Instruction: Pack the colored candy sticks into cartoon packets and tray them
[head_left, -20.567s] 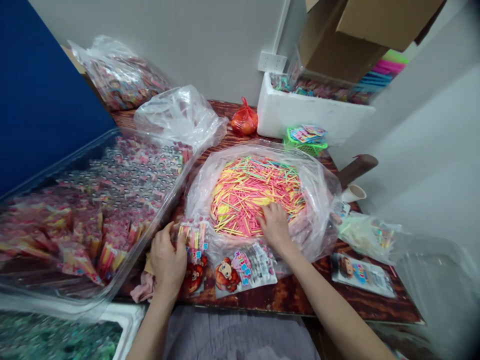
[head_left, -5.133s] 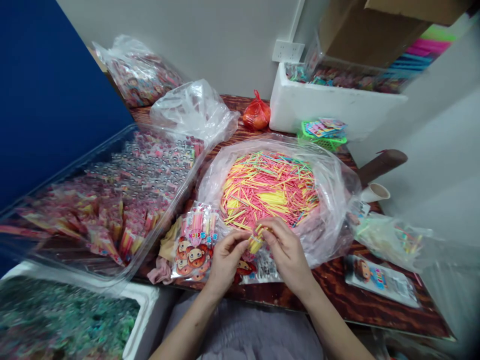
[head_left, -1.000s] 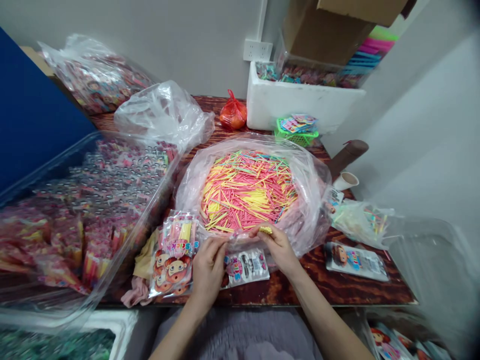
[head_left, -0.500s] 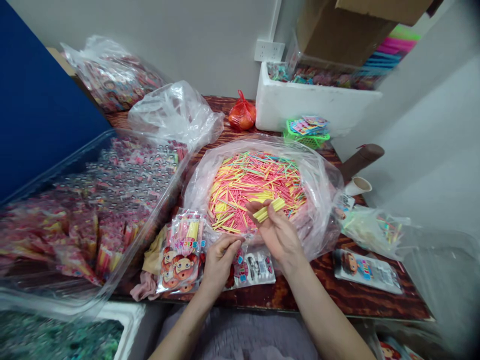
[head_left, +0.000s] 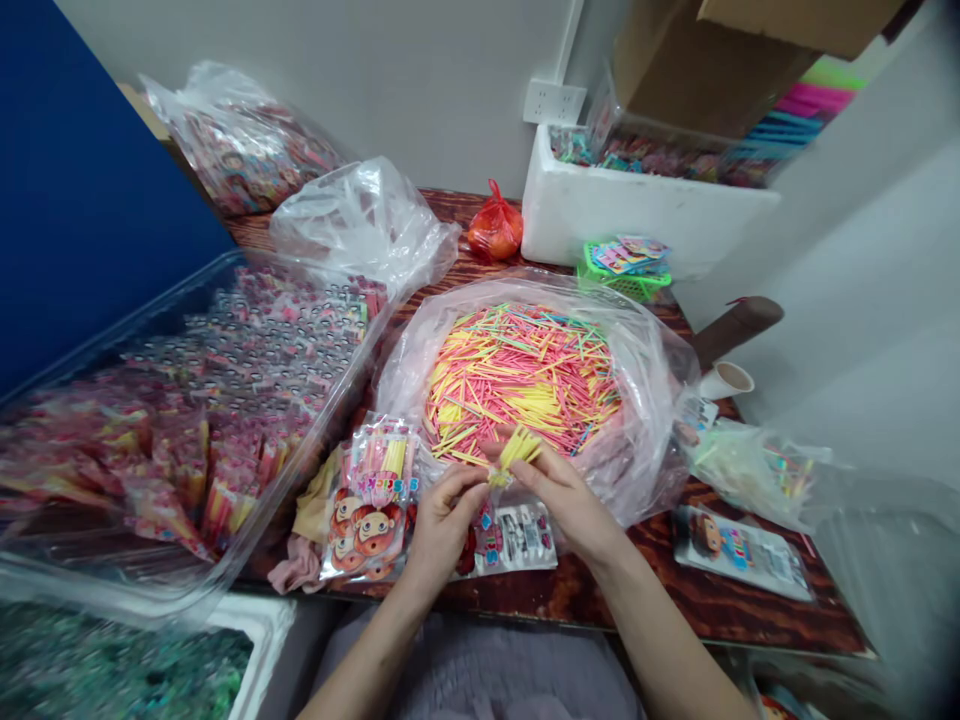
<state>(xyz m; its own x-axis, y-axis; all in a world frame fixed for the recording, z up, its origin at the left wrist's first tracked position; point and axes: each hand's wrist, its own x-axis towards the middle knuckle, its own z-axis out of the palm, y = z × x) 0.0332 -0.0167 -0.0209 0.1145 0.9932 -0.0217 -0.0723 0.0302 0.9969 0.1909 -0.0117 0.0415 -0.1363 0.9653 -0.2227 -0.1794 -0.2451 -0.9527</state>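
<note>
In my right hand (head_left: pixel 559 485) is a small bundle of yellow sticks (head_left: pixel 519 450), tilted, its lower end close to my left fingertips. My left hand (head_left: pixel 450 515) has its thumb and fingers pinched together at the edge of a printed clear packet (head_left: pixel 517 540) lying at the table's front. Just behind both hands, a large clear bag (head_left: pixel 652 400) stands open, full of pink, yellow and green sticks (head_left: pixel 517 370). Left of my left hand lie printed packets (head_left: pixel 367 530), one with yellow and pink sticks showing inside.
A clear tub (head_left: pixel 300 470) of filled packets takes up the left side. Behind stand a red bag (head_left: pixel 495 225), a green basket (head_left: pixel 626 285) and a white foam box (head_left: pixel 645 215). To the right are a paper cup (head_left: pixel 727 380), a brown cylinder (head_left: pixel 739 328) and a packet stack (head_left: pixel 742 550).
My right hand has brought the yellow sticks down and left, closer to my left fingertips. The whole view has shifted slightly.
</note>
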